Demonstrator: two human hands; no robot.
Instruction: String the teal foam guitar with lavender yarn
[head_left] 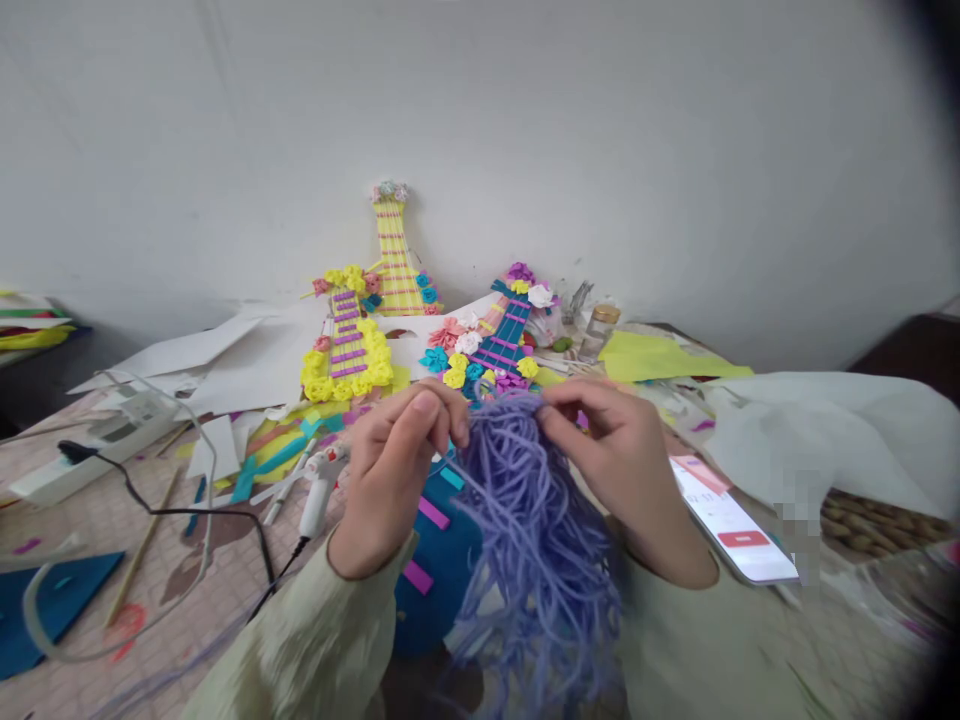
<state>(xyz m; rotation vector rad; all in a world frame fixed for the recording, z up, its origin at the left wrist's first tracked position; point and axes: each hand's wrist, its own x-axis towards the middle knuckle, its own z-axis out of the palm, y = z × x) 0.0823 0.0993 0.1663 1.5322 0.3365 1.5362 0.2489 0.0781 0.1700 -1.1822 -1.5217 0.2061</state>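
We have the lilac yarn bundle (540, 520) hanging over the R side of the blue board (454, 550). Our R hand (611, 450), above & R of the board, pinches the bundle's top btwn thumb & fingertips; our L hand (401, 455), at the board's upper L, is closed, apparently on a strand (463, 474). Risks: if we tug too hard w/ L, it may snap or knot; if R slackens, the top may splay. Loose ends could snag the glue gun (316, 500), L of the board, if we swing that way.
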